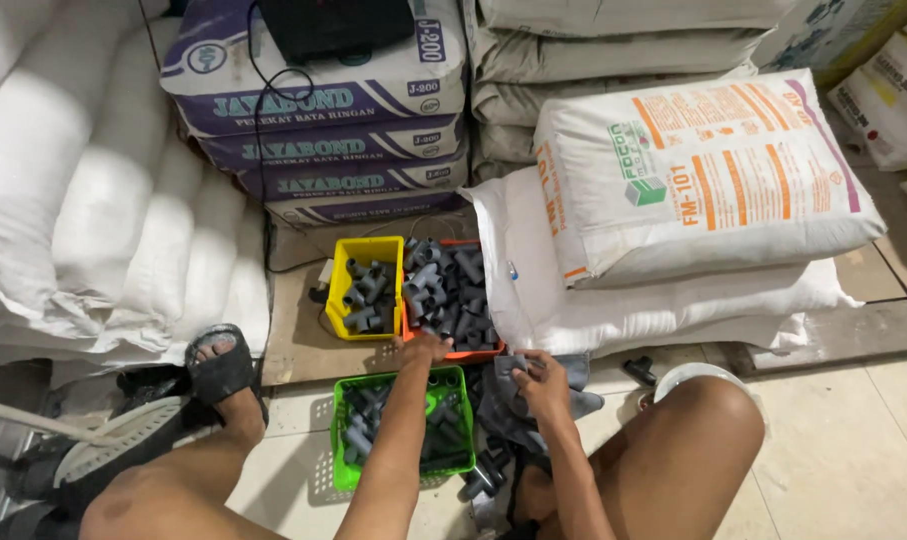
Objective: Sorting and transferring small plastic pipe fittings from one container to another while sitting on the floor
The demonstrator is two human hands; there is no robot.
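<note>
Left hand point(425, 349) closed on orange basket point(473, 352) rim — right hand point(539, 382) gripping grey fitting point(519, 364), axis unclear.

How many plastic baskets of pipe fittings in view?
3: yellow basket by the stacked sacks, orange basket right beside it, green basket nearest the person, under the left forearm. More may be hidden behind the legs.

Hemmed in: I see my left hand point(425, 347) over the orange basket point(478, 351), with the yellow basket point(369, 247) close on one side and stacked white sacks point(613, 300) pressing the other. The green basket point(398, 381) sits just below. Purple-printed bags point(323, 130) wall off the back; bare tile point(843, 440) lies open past my right knee point(708, 410).
</note>
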